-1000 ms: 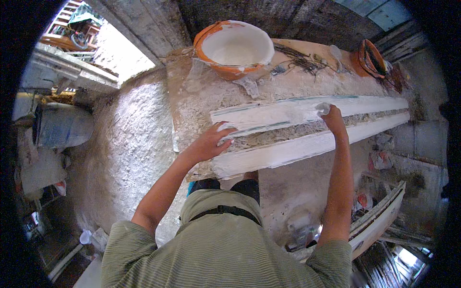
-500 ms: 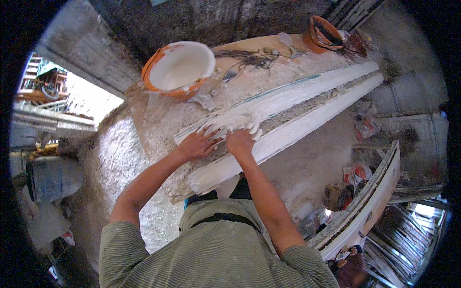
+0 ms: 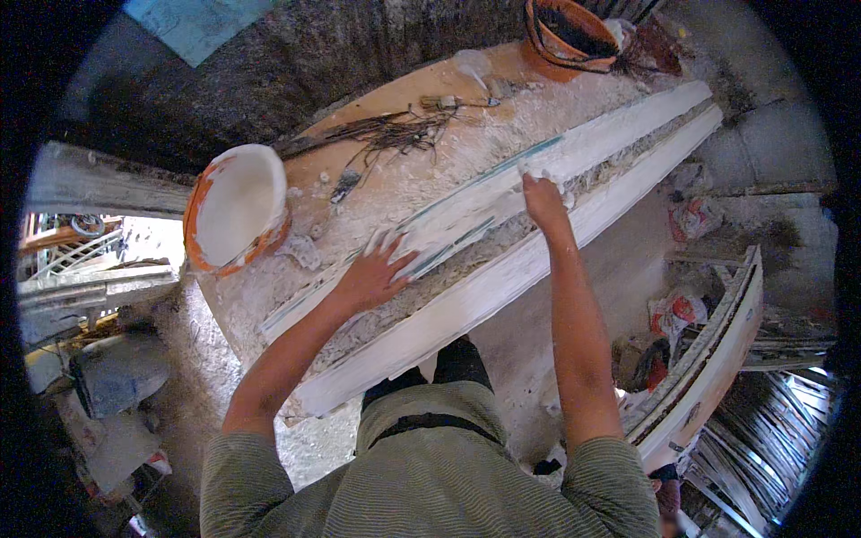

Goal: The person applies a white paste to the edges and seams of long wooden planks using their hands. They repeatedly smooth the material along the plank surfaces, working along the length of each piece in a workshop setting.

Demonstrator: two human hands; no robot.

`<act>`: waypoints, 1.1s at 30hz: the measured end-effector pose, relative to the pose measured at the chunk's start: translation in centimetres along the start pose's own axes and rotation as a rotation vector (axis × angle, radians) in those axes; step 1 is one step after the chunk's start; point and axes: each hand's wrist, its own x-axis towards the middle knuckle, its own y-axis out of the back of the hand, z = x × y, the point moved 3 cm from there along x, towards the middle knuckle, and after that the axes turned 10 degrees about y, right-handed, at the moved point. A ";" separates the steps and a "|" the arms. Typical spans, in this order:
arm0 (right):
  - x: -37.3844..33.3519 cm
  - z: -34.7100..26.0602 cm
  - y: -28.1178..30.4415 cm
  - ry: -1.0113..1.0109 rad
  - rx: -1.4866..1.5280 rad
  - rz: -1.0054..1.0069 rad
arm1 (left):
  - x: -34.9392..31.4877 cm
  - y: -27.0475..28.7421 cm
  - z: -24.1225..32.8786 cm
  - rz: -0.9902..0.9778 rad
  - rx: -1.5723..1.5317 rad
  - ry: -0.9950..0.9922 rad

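Workbench (image 3: 377, 99) carries plaster moulding (image 3: 502, 260) running lower-left to upper-right.

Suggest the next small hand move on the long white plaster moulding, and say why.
Probably sweep the right hand further along the plaster moulding toward its far end. Both palms lie flat on the wet white strip, the left hand nearer the orange-rimmed bowl, and the rough fibrous channel beyond the right hand looks unsmoothed.
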 end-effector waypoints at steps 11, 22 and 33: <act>-6.0 -6.6 -6.1 -0.153 0.280 -0.073 | 8.6 1.3 5.0 -0.085 0.031 -0.190; 8.8 19.5 0.5 -0.003 -0.567 0.357 | 17.7 0.9 10.3 0.248 -0.118 -0.216; -8.7 -17.9 -17.0 -0.066 -0.170 0.113 | -15.4 -2.9 -6.6 -0.003 -0.029 -0.077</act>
